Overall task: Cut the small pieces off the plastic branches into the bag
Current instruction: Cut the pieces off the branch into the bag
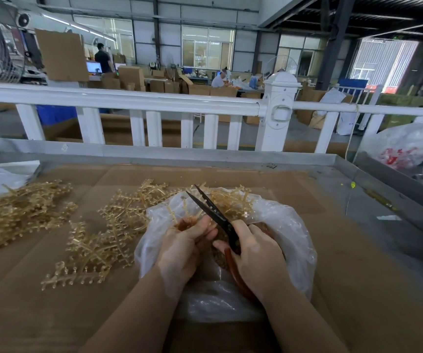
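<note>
A white railing point(134, 103) runs behind the metal-rimmed table point(345, 164), whose top is lined with flat brown cardboard point(345, 250). Spiky, translucent yellow plastic branches point(98, 240) sprawl to the left, touching the crinkled clear bag point(289, 225), with more behind it. Over the bag's mouth, the left hand point(182, 245) pinches a branch; the right hand point(253, 253) grips red-handled scissors point(215, 215), dark blades parted.

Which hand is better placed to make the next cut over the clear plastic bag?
The right hand: it holds the black scissors with red handles, blades open above the clear plastic bag. The left hand grips a yellowish plastic branch.
</note>
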`<state>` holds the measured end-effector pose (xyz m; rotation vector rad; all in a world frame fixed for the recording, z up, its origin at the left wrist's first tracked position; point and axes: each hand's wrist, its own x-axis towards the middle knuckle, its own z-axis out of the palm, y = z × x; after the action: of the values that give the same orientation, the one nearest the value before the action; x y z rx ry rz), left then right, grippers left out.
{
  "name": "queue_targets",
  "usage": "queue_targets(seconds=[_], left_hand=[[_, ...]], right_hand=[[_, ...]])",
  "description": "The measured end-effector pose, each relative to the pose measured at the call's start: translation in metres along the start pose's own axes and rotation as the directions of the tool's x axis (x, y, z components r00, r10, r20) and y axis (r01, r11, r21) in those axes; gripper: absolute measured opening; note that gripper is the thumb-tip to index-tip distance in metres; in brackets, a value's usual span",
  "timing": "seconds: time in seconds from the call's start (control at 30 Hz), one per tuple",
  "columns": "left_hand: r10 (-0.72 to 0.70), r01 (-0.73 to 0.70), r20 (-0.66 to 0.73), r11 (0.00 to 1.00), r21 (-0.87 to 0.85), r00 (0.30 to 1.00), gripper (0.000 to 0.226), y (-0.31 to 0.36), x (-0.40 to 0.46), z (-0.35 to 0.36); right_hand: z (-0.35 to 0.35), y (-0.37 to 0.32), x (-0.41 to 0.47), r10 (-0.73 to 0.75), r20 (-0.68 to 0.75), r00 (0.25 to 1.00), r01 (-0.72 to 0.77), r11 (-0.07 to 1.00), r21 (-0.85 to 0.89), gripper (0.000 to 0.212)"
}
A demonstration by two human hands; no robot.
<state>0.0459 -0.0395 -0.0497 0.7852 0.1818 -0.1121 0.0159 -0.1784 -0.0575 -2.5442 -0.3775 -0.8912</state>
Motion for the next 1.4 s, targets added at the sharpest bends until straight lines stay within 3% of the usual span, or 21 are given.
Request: queue_targets(seconds=[0.33, 0.43, 0.53, 0.67, 0.87, 1.1, 1.4], left_hand=[[0.051, -0.056, -0.060, 0.996, -0.071, 0.997, 0.020, 0.0005, 0.0008, 0.0010], [0.058, -0.058, -0.004, 0.993, -0.104, 0.998, 0.015, 0.0052, 0.0003, -0.0004], [0.057, -0.053, 0.036, 0.992, -0.114, 0.998, 0.026, 0.0055, 0.0004, -0.0031], [0.029, -0.032, -0.023, 0.992, -0.120, 0.999, 0.008, 0.0033, 0.0038, -0.0035], [0.014, -0.020, -0.039, 0.988, -0.154, 0.999, 0.014, 0.0033, 0.0059, -0.0046], [0.174, -0.173, -0.037, 0.984, 0.030, 0.984, 0.014, -0.0024, 0.0065, -0.0057], [0.198, -0.196, -0.057, 0.980, 0.037, 0.979, 0.019, 0.0003, 0.0035, -0.0047]], right_hand=[[0.0005, -0.0006, 0.0003, 0.010, -0.014, 1.000, -0.010, 1.000, -0.020, 0.036], [0.0012, -0.0006, -0.0002, -0.009, 0.019, 1.000, 0.009, 1.000, -0.020, 0.039], [0.0015, -0.0024, -0.0015, -0.040, 0.013, 0.999, 0.040, 0.998, -0.038, 0.039], [0.0014, -0.0020, -0.0027, -0.038, -0.020, 0.999, 0.037, 0.999, -0.034, 0.037], [0.0010, 0.0001, -0.0037, -0.026, -0.004, 1.000, 0.026, 1.000, 0.000, 0.038], [-0.0001, 0.0020, -0.0037, -0.012, 0.024, 1.000, 0.011, 1.000, 0.024, 0.038], [-0.0018, 0.0017, -0.0041, 0.003, 0.056, 0.998, -0.005, 0.999, 0.039, 0.040]])
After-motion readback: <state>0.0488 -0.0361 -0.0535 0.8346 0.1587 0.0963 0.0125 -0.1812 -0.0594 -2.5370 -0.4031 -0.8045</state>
